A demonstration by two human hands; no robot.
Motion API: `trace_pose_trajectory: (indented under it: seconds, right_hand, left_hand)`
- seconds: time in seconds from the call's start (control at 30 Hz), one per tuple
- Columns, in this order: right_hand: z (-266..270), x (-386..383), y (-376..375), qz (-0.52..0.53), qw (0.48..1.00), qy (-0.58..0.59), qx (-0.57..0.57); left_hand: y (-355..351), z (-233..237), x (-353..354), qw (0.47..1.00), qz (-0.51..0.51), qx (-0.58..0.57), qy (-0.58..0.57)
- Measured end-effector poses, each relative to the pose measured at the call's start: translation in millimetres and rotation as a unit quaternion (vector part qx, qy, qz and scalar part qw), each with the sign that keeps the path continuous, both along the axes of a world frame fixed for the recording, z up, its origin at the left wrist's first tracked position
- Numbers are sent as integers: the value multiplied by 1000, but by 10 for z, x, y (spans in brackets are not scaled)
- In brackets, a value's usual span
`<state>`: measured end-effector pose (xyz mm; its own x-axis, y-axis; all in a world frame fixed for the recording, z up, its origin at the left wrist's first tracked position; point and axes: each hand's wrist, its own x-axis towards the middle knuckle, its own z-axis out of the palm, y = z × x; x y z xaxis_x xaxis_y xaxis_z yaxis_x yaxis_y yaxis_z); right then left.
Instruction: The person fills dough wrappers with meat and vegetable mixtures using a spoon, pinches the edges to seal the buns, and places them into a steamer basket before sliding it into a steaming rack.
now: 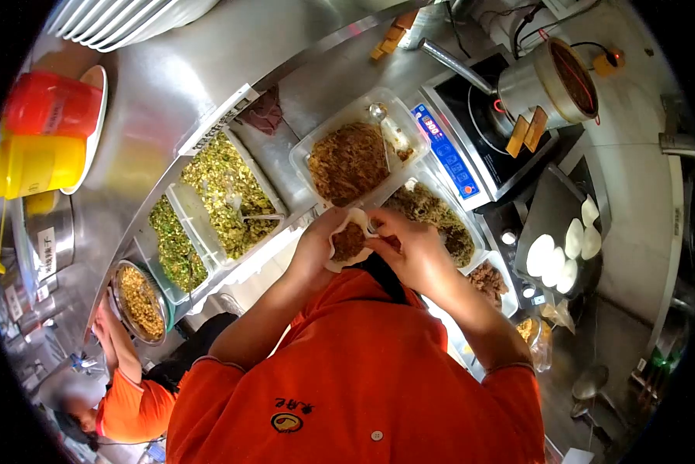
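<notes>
My left hand [320, 243] cups a white dough wrapper [336, 249] with brown filling [350, 241] in its middle. My right hand [411, 246] is closed at the wrapper's right edge, its thumb and fingers pinched together. A small shiny grey bit shows between those fingers, too small to name. Just beyond both hands is a clear plastic tub [301, 160] of brown shredded filling [347, 164], with a metal spoon [377, 111] in it. Near my right hand stands another tub of dark greenish filling [432, 216].
Chopped green-yellow fillings [222, 185] fill tubs at left. An induction cooker [471, 116] carries a steel pot [545, 85] at the back right. White dough rounds [552, 263] lie on a dark surface at right. A co-worker in orange [135, 406] reaches toward a bowl [140, 301] at lower left.
</notes>
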<state>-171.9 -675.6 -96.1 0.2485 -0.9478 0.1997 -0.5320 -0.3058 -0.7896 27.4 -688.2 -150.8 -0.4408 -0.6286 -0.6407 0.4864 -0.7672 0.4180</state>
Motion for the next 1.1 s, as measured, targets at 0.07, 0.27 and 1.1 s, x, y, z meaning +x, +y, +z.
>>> trace_pose_trajectory:
  seconds: [0.07, 0.27, 1.1]
  right_hand:
    - [155, 29, -73, -21, 974, -46, 221]
    - [134, -67, -43, 8, 982, -36, 184]
    - [140, 147, 66, 30, 990, -11, 137]
  left_hand:
    - [16, 2, 21, 999, -21, -35, -24]
    - [-29, 208, 217, 995, -43, 30, 85]
    - [13, 101, 317, 993, -116, 2, 20]
